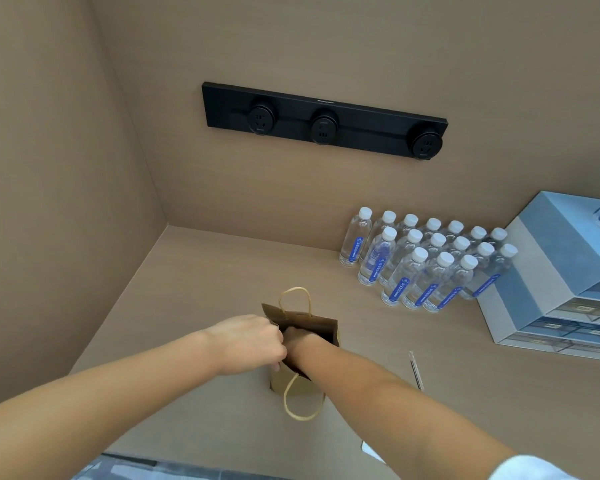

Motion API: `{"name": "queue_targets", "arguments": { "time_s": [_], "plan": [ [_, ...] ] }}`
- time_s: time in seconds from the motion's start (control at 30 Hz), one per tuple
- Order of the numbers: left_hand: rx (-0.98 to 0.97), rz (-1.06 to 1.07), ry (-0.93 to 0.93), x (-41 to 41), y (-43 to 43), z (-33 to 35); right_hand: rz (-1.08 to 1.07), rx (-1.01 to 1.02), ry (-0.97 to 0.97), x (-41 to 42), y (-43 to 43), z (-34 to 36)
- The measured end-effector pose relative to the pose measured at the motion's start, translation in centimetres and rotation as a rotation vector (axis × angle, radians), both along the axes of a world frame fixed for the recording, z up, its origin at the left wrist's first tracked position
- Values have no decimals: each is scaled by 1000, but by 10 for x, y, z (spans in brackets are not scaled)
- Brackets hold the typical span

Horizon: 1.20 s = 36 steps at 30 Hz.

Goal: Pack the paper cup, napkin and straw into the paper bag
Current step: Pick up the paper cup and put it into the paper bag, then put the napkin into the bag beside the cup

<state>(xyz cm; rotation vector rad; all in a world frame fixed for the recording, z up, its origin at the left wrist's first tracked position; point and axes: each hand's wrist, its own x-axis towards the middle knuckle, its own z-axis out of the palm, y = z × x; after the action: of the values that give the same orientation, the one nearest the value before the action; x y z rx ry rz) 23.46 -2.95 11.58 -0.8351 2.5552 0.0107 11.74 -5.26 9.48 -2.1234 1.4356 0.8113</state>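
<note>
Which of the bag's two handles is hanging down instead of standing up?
The near handle, on the person's side of the paper bag: it droops down the front. The far handle stands up.

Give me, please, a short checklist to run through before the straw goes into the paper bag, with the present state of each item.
1. Paper bag upright with its mouth open: ok.
2. Left hand holding the bag's rim to steady it: ok.
3. Right hand out of the bag and free to pick up: not ok, it is reaching inside the mouth.
4. Straw in the open on the counter, right of the bag: ok.
5. Paper cup already inside the bag: cannot tell, the interior is hidden by the right hand.
6. Napkin packed: cannot tell; a white scrap shows beside the right forearm, but what it is stays unclear.
</note>
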Motion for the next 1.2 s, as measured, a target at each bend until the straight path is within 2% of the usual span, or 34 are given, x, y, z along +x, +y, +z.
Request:
{"name": "queue_targets", "arguments": {
  "time_s": [0.17,0.3,0.53,0.67,0.83,0.9,0.93,1.03,1.2],
  "plan": [
    [1,20,34,3,-2,5,109,49,-24,-6,-1,5],
    [63,116,227,12,2,5,181,-34,-57,-18,-8,30],
    [21,203,510,9,11,6,99,-274,-358,-57,-2,91],
    [58,291,745,4,21,6,13,-371,-507,-91,15,108],
    [66,568,1212,22,57,-22,-249,-511,-638,-145,39,90],
    [90,816,1425,23,70,-45,-377,-525,-637,-156,46,66],
    [99,949,1475,21,74,-59,-425,-519,-615,-160,49,50],
    [51,1147,1390,13,78,-101,-507,-447,-497,-164,58,-3],
    [4,1204,917,11,72,-162,-605,-386,-369,-166,77,-76]
  ]
}}
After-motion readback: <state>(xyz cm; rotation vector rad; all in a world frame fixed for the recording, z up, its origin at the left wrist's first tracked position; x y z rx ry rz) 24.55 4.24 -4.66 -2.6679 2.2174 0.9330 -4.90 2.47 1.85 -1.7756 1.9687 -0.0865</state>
